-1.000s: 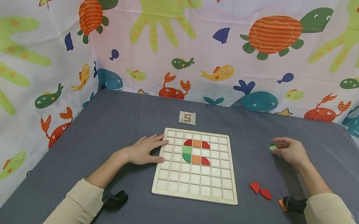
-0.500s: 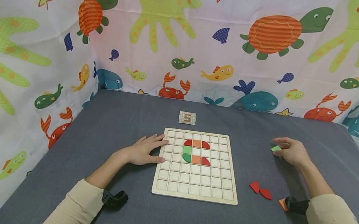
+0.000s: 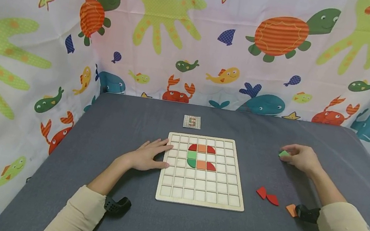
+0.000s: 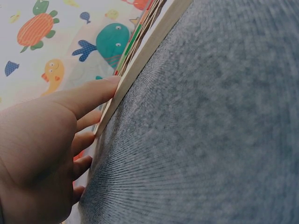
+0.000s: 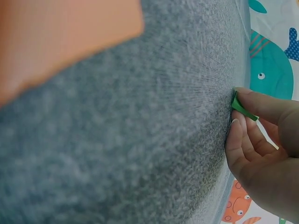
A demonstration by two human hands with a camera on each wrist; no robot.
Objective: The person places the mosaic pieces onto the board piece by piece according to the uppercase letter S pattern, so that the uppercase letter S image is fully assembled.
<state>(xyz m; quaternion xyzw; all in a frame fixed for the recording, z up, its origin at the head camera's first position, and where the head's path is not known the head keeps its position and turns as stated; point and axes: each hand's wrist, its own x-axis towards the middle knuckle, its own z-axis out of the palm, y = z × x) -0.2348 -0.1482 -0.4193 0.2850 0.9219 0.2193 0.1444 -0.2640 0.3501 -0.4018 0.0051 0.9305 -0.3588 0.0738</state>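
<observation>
Green piece (image 3: 284, 154) pinched by thumb and fingers of the right hand (image 3: 303, 158) at the table (image 3: 139, 221), well right of the gridded board (image 3: 200, 204), whose left edge is touched by the spread fingers of the left hand (image 3: 145, 156). Between board and right forearm, two red pieces (image 3: 272, 199) are seen corner to corner, and an orange piece (image 3: 290, 210) is partly masked by a black wrist device (image 3: 306, 214). Beyond the board's far edge a small patterned card (image 3: 192, 122) is laid, and the table is backed by a sea-animal curtain (image 3: 189, 43).
</observation>
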